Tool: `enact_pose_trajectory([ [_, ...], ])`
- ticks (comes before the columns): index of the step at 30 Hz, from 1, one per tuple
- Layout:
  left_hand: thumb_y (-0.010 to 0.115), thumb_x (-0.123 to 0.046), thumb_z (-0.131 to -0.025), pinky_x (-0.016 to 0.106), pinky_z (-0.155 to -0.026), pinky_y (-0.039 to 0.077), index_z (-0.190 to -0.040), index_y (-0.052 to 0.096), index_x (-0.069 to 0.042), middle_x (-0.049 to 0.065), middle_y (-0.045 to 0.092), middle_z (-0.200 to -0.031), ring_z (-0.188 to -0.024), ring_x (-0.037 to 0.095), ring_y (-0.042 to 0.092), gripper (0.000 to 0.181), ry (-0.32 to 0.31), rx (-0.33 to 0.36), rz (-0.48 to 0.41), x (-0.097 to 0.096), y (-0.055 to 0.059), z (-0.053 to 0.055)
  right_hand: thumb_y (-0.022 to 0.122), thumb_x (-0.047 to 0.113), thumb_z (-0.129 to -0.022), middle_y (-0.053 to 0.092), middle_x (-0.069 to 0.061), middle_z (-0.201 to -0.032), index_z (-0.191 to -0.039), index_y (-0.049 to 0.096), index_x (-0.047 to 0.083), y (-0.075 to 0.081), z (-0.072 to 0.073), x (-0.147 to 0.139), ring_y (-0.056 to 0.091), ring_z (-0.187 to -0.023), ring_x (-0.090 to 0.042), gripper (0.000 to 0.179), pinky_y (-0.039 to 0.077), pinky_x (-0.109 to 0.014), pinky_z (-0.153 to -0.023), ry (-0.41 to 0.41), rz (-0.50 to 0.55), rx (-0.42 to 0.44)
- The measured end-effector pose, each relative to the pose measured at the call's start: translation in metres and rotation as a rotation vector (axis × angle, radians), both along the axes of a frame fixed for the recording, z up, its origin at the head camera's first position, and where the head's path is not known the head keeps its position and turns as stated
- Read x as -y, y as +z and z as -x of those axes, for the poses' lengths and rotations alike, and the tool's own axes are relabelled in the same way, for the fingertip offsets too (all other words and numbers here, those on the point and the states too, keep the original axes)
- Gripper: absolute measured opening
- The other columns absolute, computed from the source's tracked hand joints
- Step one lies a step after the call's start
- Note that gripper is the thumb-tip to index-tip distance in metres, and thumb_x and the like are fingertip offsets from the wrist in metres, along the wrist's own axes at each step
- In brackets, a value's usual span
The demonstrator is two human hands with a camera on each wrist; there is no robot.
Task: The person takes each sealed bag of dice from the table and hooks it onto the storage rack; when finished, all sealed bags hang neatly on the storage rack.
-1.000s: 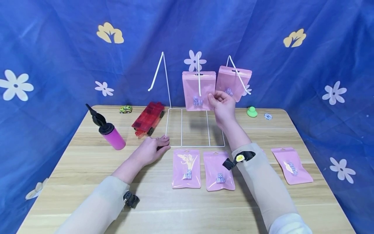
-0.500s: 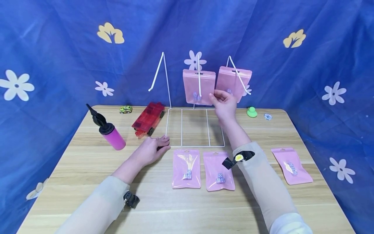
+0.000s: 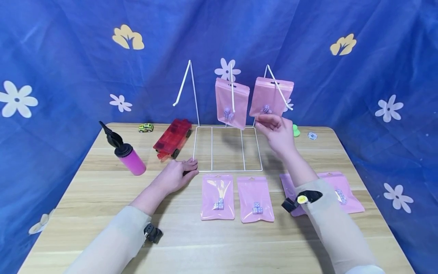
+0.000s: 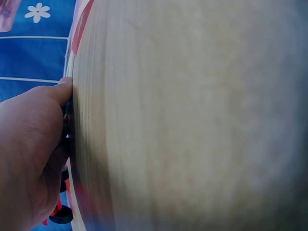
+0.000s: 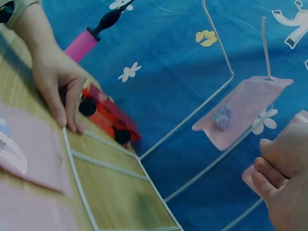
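A white wire display rack (image 3: 211,152) stands on the table, with hooked arms rising at its back. My left hand (image 3: 178,175) holds its front left corner; the right wrist view shows that hand's (image 5: 60,79) fingertips and thumb at the wire. A pink zip bag of dice (image 3: 224,95) hangs tilted on the middle hook. Another pink bag (image 3: 261,93) hangs on the right hook. Just below that right bag is my right hand (image 3: 277,133), loosely curled and holding nothing. Whether it brushes the bag, I cannot tell. The left hook (image 3: 183,83) carries no bag.
Pink bags lie in front of the rack, one left (image 3: 218,190) and one centre (image 3: 254,190); others lie partly under my right forearm. Left stand a red toy car (image 3: 173,137), a small yellow-green car (image 3: 146,128) and a pink pump (image 3: 131,161). A green duck-like toy (image 3: 296,131) sits behind my right hand.
My right hand has let go of the bag on the middle hook and moved right and slightly down. That bag has swung and turned on its hook. My left hand has stayed in place.
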State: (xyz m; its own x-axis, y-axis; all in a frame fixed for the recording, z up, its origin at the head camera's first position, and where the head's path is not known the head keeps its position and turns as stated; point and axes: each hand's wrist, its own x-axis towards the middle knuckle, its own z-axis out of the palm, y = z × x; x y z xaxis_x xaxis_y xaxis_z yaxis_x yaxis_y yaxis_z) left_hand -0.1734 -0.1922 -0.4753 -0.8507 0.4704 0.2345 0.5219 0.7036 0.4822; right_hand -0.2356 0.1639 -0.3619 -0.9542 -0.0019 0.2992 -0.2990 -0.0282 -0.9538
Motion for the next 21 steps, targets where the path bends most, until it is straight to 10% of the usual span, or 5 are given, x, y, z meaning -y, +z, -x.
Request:
enact_pose_trajectory([
  [21,0.078,-0.018,-0.099,0.051,-0.110,0.049,-0.128,0.074,0.002,0.016,0.071,-0.130,-0.131,0.033,0.062,0.035,0.017,-0.005,0.013,-0.001,-0.004,0.000,0.078,0.001,-0.096,0.078,-0.004,-0.115,-0.128,0.068,-0.011,-0.023,-0.080,-0.145,0.073,-0.104,-0.005,0.035,0.057,-0.017,-0.089,-0.027,-0.328,0.111],
])
